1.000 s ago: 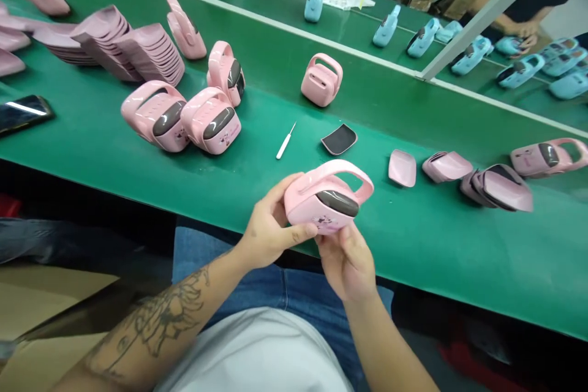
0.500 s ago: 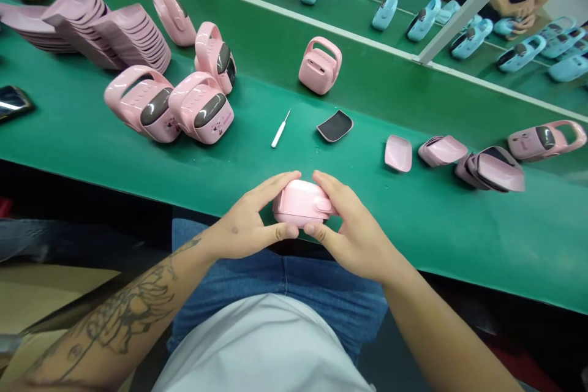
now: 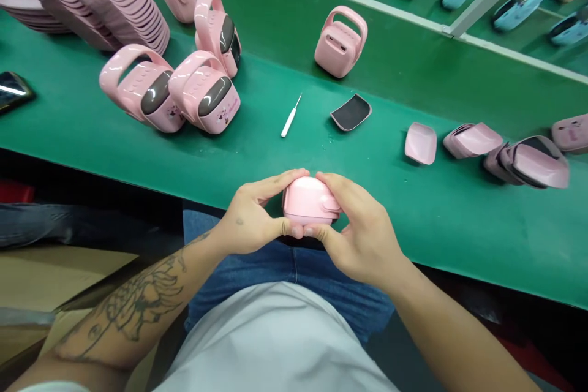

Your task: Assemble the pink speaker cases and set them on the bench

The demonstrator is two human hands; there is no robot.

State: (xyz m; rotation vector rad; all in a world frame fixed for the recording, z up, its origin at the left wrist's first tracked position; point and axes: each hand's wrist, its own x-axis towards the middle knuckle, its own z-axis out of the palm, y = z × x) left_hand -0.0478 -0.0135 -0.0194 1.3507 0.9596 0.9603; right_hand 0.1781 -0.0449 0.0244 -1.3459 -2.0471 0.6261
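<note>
- Both left hand (image 3: 252, 217) and right hand (image 3: 365, 229) are clasping a rounded pink plastic device (image 3: 305, 199) between them, seemingly for steadiness.
- Beyond the grip, a slim white-handled tool (image 3: 288, 122) is lying, presumably handy.

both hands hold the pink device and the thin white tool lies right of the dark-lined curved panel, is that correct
The head view shows the thin white tool left of the dark-lined curved panel, not right. The left hand and right hand do hold the pink device.
</note>
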